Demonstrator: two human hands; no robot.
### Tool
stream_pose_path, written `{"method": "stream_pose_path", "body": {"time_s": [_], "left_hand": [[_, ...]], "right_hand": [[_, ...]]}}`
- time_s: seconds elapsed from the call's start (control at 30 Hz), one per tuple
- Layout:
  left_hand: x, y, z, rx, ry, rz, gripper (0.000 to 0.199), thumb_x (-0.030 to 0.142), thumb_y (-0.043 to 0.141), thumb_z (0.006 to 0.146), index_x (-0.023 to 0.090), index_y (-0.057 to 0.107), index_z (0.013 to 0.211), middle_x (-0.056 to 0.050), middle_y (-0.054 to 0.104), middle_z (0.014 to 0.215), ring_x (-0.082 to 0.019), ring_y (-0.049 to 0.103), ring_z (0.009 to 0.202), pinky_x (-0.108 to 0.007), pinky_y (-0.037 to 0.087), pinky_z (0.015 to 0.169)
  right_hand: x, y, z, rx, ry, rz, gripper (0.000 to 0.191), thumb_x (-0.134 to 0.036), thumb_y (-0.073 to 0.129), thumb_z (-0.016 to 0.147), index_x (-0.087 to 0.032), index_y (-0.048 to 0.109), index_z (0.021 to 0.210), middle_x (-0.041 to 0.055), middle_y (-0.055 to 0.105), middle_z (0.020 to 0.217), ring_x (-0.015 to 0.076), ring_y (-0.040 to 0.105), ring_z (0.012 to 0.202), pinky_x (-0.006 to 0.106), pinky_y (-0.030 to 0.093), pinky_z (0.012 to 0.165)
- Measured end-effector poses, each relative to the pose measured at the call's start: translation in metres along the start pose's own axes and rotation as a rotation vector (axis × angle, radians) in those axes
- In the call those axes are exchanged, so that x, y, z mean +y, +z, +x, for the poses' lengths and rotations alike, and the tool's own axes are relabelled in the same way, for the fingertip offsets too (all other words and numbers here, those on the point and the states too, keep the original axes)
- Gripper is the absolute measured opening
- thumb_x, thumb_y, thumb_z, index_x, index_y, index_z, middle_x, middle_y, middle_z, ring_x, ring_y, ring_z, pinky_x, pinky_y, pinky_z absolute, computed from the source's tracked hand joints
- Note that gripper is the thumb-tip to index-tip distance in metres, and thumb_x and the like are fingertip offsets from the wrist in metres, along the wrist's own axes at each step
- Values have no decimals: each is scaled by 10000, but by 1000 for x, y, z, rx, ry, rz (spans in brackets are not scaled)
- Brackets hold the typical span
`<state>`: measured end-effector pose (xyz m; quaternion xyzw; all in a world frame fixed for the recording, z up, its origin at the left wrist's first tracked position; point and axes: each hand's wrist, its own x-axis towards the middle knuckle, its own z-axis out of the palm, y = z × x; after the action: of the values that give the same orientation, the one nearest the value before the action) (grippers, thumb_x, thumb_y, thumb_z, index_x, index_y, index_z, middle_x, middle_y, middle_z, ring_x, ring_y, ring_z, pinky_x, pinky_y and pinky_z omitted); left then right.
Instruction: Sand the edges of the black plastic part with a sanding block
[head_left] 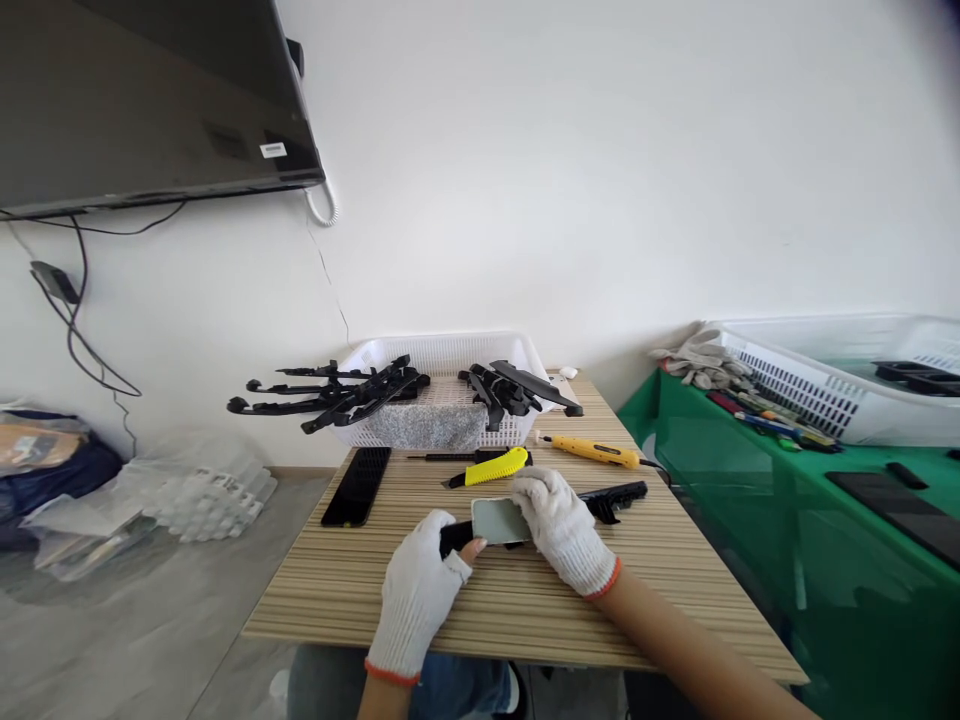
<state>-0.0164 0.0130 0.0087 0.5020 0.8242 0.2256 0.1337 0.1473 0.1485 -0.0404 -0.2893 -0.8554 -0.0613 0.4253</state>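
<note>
My left hand (pixel 420 585), in a white knit glove with the thumb tip bare, is closed around a black piece (pixel 456 538). A pale grey-green rectangular pad (pixel 500 520) lies against the inner end of that piece, near the thumb. My right hand (pixel 561 525), also gloved, grips the pad's right edge with its fingers bent over it. Beyond the right hand shows a black plastic strip (pixel 615 498); whether it joins the piece in my left hand is hidden. A yellow utility knife (pixel 491 468) lies just behind the pad.
A white basket (pixel 525 350) at the back holds several black plastic parts (pixel 360 390) and a grey speckled cloth (pixel 427 427). A phone (pixel 357 487) lies left, a yellow corded tool (pixel 596 451) right. A green-covered table (pixel 720 470) stands to the right.
</note>
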Motion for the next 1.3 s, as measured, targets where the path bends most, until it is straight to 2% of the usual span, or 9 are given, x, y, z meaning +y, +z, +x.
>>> {"method": "stream_pose_path", "body": {"time_s": [0.2,0.37,0.5,0.67,0.8,0.9,1.07,1.3], "left_hand": [[-2,2,-1,1,-12,-9,279,475,584,868,231,609,1000,-45,723,1003,-228,667,919,-302,417,734],[-3,1,-3,8,-31,15,287,481,579,873,233,601,1015,-46,721,999,-240,665,942,-306,417,746],[-3,0,-4,16,-27,-16,260,461,585,873,229,601,990,-41,717,974,-233,661,931,-303,418,747],[-4,1,-4,45,-12,-40,267,458,607,859,225,603,990,-45,711,977,-225,654,924,-307,428,751],[-5,2,-5,60,5,-35,259,450,615,852,223,604,974,-42,704,956,-223,649,908,-312,436,754],[-7,2,-6,69,24,-37,245,449,619,845,225,598,943,-34,696,927,-221,644,890,-314,441,759],[-9,3,-7,54,19,-86,291,506,611,832,232,596,927,-29,688,922,-228,645,882,-328,460,762],[-11,5,-6,71,25,-92,300,511,601,822,241,608,954,-31,695,953,-239,649,915,-349,475,793]], "right_hand": [[6,-13,3,48,143,139,167,-198,459,974,-207,606,1053,90,650,1042,184,676,950,291,579,763],[3,-17,5,42,160,184,183,-204,441,985,-217,612,1049,89,658,1052,184,686,954,303,588,777],[-1,-21,6,43,121,195,205,-194,426,997,-203,615,1075,92,663,1062,175,683,957,281,586,775],[-4,-28,9,-97,-6,224,184,-227,509,973,-227,668,1065,70,673,1056,174,670,942,287,569,795],[-8,-28,11,-108,-145,93,176,-188,525,952,-216,692,1003,66,692,988,187,651,834,305,542,704],[-10,-25,11,-92,-195,-13,185,-150,512,936,-192,687,979,85,691,978,194,632,786,313,513,643],[-6,-19,11,-145,-154,57,182,-152,500,945,-207,670,981,84,676,1003,183,637,871,291,534,729],[-5,-24,11,-112,6,227,169,-174,461,975,-202,627,954,81,654,985,170,659,875,282,565,765]]}}
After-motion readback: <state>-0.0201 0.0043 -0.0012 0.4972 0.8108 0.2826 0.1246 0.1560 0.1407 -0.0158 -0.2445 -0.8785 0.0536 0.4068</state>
